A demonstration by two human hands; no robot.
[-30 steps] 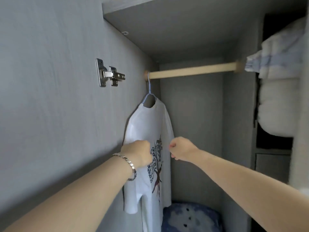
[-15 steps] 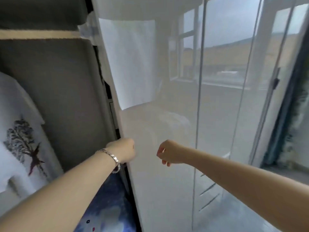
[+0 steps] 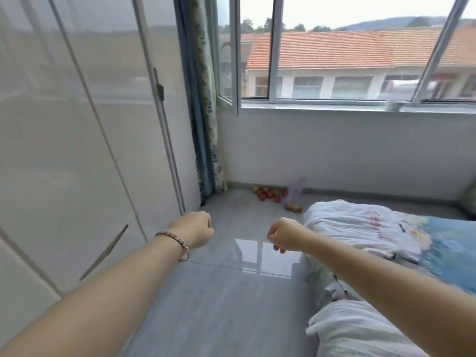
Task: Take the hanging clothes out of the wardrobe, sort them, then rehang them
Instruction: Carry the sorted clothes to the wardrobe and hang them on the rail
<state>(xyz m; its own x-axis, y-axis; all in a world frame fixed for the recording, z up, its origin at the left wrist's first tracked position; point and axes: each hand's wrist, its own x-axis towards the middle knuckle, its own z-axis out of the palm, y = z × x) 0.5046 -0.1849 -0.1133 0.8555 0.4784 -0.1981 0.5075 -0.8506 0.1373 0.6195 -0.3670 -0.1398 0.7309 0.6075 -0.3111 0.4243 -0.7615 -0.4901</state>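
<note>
Both arms were extended forward over a grey tiled floor [image 3: 231, 300], whose glossy surface carried a pale reflection of the window between the two wrists. The left hand [image 3: 194, 231] was curled into a loose fist with nothing seen in it, and a metal bracelet [image 3: 177, 244] was worn on its wrist. The right hand [image 3: 284, 238] was likewise closed, fingers tucked downward, and no object was visible in it. The left side of the room was occupied by the wardrobe [image 3: 77, 150], presented as glossy white closed doors with slim vertical handles. Beyond it, a patterned blue curtain [image 3: 206, 112] was hung in the corner beside an open window [image 3: 334, 60], through which orange tiled roofs and a hill were seen. Below the sill, a plain white wall met the floor, and a small heap of red and yellow fruit [image 3: 269, 194] lay at that edge, just beside a thin plastic bag [image 3: 295, 194]. At the right edge a bed [image 3: 450, 253] with a blue cover was partly shown; white folded clothes [image 3: 360, 228] with red lettering rested on its near corner, and a further white garment [image 3: 360, 333] lay at the lower right. The hanging clothes inside the wardrobe could not be seen.
</note>
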